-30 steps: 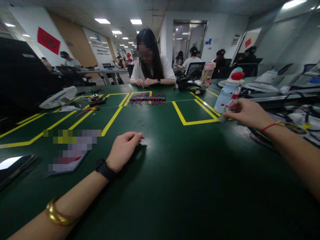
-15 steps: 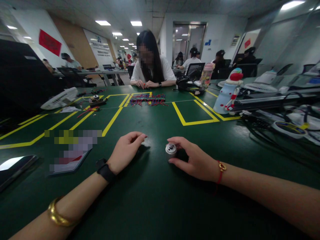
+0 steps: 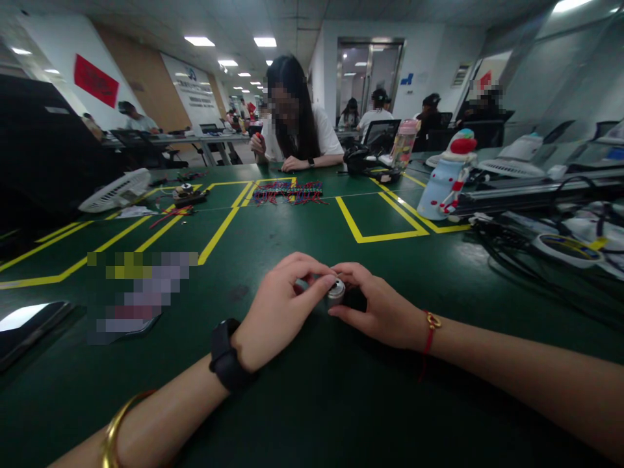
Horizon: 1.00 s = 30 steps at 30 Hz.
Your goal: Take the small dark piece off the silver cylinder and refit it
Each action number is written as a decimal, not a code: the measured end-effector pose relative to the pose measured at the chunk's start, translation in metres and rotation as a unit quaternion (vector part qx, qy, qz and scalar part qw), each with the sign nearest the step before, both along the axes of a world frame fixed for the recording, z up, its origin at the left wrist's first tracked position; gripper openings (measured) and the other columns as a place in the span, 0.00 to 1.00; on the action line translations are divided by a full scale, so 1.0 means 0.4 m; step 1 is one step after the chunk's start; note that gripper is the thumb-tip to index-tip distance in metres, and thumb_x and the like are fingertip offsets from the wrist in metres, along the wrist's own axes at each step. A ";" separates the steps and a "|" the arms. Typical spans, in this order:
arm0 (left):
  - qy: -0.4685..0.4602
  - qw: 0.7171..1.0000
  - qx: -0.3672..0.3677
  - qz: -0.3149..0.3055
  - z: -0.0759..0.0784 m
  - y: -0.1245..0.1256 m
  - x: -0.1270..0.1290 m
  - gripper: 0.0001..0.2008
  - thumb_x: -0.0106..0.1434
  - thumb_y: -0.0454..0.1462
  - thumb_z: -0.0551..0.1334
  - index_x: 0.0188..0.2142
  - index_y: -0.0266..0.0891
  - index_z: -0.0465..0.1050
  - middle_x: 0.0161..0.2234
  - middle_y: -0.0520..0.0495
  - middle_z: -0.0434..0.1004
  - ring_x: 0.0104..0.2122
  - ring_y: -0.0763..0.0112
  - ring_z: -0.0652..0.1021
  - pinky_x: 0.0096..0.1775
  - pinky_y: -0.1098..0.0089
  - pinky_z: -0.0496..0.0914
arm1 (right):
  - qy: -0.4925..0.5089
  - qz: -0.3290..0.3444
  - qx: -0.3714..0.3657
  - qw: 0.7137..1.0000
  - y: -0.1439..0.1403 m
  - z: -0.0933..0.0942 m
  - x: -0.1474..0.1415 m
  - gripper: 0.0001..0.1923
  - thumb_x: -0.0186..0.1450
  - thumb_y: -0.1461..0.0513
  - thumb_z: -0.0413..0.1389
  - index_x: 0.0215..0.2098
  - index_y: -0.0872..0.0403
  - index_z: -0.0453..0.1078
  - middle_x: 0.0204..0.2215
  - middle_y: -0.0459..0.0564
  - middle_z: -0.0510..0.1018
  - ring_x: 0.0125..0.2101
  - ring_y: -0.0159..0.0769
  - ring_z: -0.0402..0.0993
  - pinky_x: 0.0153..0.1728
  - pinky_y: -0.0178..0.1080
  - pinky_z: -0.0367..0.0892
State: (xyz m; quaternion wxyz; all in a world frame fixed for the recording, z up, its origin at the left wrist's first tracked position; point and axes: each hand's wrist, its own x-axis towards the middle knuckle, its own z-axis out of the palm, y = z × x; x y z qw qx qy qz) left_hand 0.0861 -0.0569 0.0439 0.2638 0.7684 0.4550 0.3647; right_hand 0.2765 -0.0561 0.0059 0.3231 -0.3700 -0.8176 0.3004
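Two hands met at one small thing in the middle of the green table point(image 3: 312, 403). Our right hand point(image 3: 385, 312) pinched a little silver motor point(image 3: 336, 290) between thumb and fingers, close and snug, and kept it standing on the table. Our left hand point(image 3: 280, 305) curled its fingertips point(image 3: 319, 281) onto the near side and top of the same motor, so both hands held it together. We think the step was a two-hand hold, one hand to steady and one to work on the top. Any next move would need a firm right pinch and slow, careful left fingers, since the motor was tiny and round and could roll away.

Around us, a black watch point(image 3: 225, 354) sat on the left wrist and a red string bracelet point(image 3: 429, 331) on the right. Yellow tape lines point(image 3: 361, 240) marked boxes further out. A heap of red and blue wires point(image 3: 288, 192) lay well apart, in front of a person in a white shirt point(image 3: 316, 136). A snowman bottle point(image 3: 446, 175) and black cables point(image 3: 511, 253) stood off to the right, a white fan point(image 3: 117, 190) and a phone point(image 3: 29, 325) to the left. Nothing lay between our hands and the motor
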 end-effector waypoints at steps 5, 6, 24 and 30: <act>0.044 0.999 -0.019 0.010 -0.019 0.008 -0.028 0.11 0.59 0.45 0.58 0.35 0.45 0.77 0.37 0.48 0.74 0.37 0.66 0.73 0.38 0.66 0.66 | -0.009 -0.043 0.027 0.999 -0.001 -0.001 0.001 0.20 0.57 0.62 0.56 0.47 0.53 0.60 0.40 0.50 0.72 0.38 0.32 0.70 0.39 0.37 0.66; 0.061 0.998 -0.032 -0.002 -0.031 0.009 -0.031 0.11 0.59 0.45 0.58 0.35 0.45 0.77 0.37 0.48 0.74 0.37 0.65 0.73 0.39 0.65 0.66 | -0.008 -0.043 0.028 0.999 0.000 -0.001 0.001 0.19 0.57 0.62 0.56 0.46 0.54 0.61 0.40 0.50 0.72 0.37 0.32 0.70 0.39 0.37 0.66; -0.014 0.988 -0.120 0.095 -0.063 0.056 -0.102 0.18 0.59 0.50 0.56 0.40 0.42 0.76 0.31 0.49 0.77 0.31 0.67 0.74 0.33 0.70 0.65 | -0.099 -0.151 0.106 0.978 0.062 0.030 0.093 0.17 0.55 0.59 0.56 0.43 0.54 0.63 0.38 0.50 0.73 0.36 0.33 0.69 0.38 0.37 0.65; -0.128 0.969 -0.153 0.143 -0.090 0.098 -0.145 0.20 0.57 0.48 0.58 0.43 0.39 0.73 0.32 0.48 0.74 0.29 0.72 0.72 0.29 0.72 0.65 | -0.340 -0.447 0.043 0.826 0.205 0.100 0.361 0.22 0.50 0.50 0.57 0.37 0.55 0.63 0.35 0.55 0.72 0.34 0.41 0.69 0.33 0.41 0.63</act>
